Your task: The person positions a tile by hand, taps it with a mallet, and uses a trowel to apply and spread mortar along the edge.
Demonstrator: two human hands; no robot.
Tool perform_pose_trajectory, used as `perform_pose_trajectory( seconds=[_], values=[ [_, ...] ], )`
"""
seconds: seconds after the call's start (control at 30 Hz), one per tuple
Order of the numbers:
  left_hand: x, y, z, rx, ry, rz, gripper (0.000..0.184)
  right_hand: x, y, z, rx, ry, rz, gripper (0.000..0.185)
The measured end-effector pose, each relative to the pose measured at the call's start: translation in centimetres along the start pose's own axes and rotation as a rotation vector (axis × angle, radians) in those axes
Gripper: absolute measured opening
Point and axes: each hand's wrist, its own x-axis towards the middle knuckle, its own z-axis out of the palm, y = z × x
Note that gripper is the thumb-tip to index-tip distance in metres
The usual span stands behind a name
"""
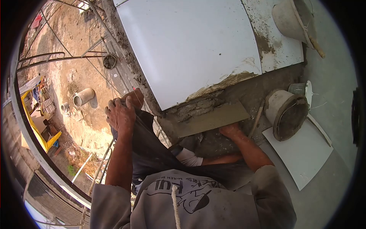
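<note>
One long flat tool [213, 118], smeared with wet gray mud, in front of the body, next to the muddy edge of the big white sheet [190, 42]. Long way set sideways and a little slanted, left end nearer the body, right end farther off. Right grip [231, 131] closed on the near side, fingers mostly hidden. Left grip [122, 114] on dark cloth [148, 128] over a leg, fingers bent; hard to tell if pinching the cloth.

To the right, two big buckets: tipped bucket [284, 21] with a dirty inside, and muddy bucket [278, 107] with dark gray mud at the mouth. One small pot [296, 88] just behind. Three white sheets in all, counting muddy sheet [280, 42] and loose sheet [301, 156]. One round pail [110, 61] far below, gray stuff inside.
</note>
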Motion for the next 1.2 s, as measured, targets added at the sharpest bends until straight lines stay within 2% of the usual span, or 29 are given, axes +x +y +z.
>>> perform_pose_trajectory(
  seconds=[0.13,0.23,0.37,0.47,0.63,0.83,1.07,1.2],
  values=[
    [-0.2,-0.1,0.4,0.002,0.042,0.033,0.054,0.9,0.7,1.1,0.045,-0.016,0.058,0.039],
    [-0.1,-0.3,0.5,0.003,0.064,0.029,0.053,1.9,1.1,1.0,0.083,0.077,0.001,0.037],
    [0.0,-0.5,0.5,-0.024,0.034,0.024,0.053,1.7,1.1,0.8,0.077,0.067,0.009,0.037],
    [0.0,-0.4,0.6,-0.001,0.05,0.019,0.053,2.0,1.1,2.1,0.027,0.168,-0.062,0.038],
    [-0.1,-0.1,0.8,0.008,0.055,0.025,0.053,1.9,0.3,3.2,0.069,0.238,0.002,0.04],
    [-0.5,0.6,0.6,0.018,0.059,0.046,0.053,3.4,-0.4,3.3,0.094,0.216,0.105,0.044],
    [-0.4,1.2,0.4,0.012,0.012,0.027,0.054,3.8,-0.6,2.8,0.113,0.235,0.125,0.047],
    [-0.4,1.1,0.5,0.039,0.045,0.02,0.054,2.9,0.4,4.8,0.062,0.325,0.077,0.048]
  ],
)
